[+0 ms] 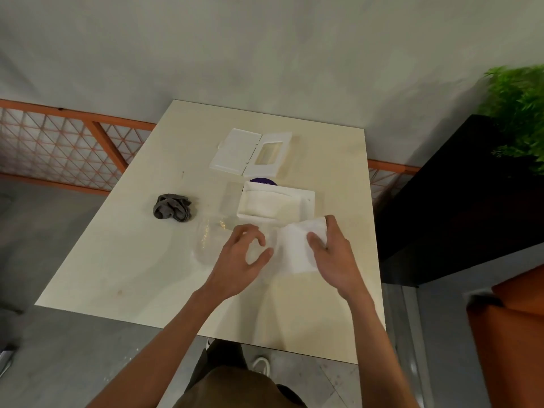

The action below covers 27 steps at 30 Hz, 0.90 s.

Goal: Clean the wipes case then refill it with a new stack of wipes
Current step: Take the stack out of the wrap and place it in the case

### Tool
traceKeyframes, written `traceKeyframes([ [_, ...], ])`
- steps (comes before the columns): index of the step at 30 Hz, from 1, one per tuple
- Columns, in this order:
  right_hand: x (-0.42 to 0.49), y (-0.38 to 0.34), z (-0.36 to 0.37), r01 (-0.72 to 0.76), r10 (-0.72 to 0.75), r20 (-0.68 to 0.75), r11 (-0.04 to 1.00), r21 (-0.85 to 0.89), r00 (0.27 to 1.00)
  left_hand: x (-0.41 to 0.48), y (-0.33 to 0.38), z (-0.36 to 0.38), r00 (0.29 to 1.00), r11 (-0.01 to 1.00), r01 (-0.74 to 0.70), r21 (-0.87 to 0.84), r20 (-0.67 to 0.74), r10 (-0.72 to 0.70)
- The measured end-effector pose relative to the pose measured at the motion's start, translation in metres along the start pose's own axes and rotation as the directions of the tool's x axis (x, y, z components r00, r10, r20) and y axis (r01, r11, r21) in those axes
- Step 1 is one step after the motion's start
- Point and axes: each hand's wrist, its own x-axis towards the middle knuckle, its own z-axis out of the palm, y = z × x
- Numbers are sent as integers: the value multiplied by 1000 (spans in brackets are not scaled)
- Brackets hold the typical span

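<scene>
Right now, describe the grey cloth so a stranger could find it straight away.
Start at the pale table. On its left half, left of the white tray, lies the grey cloth. It alone is dark and crumpled; the tray is white and straight-edged.

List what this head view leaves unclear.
Head view only:
Purple object: mostly hidden behind the case tray; label too small to read.
Clear wrapper: transparent, outline faint; left hand covers part, so its grip is unclear.
White wipes: right hand, gripping them, covers their right edge; sheet count indistinguishable.
Plant: cut off by the right edge.
</scene>
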Motion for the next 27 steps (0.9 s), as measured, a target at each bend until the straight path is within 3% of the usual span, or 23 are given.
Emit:
traceKeyframes([
  [5, 3, -41, -29, 100, -98, 37, 994, -46, 994, 26, 41, -14, 996, 934, 90, -345, 8, -93],
  [11, 8, -75, -38, 164, -162, -21, 974, 155, 987, 63, 59, -25, 924, 620, 372, -691, 215, -315],
  [13, 12, -75, -34, 167, -150, -90, 960, 227, 985, 70, 57, -29, 909, 515, 409, -754, 287, -302],
  [15, 17, -71, -28, 153, -110, -154, 941, 301, 982, 74, 54, -35, 917, 495, 392, -775, 289, -274],
  [17, 23, -64, -20, 121, -50, -199, 922, 367, 979, 78, 49, -39, 927, 538, 365, -760, 245, -283],
  [21, 35, -50, -4, 71, 36, -258, 917, 392, 965, 89, 31, -44, 974, 721, 224, -656, 126, -187],
  [27, 71, -34, 0, 93, -72, -206, 991, 95, 976, 118, 14, -58, 986, 911, 166, -377, 68, -151],
])
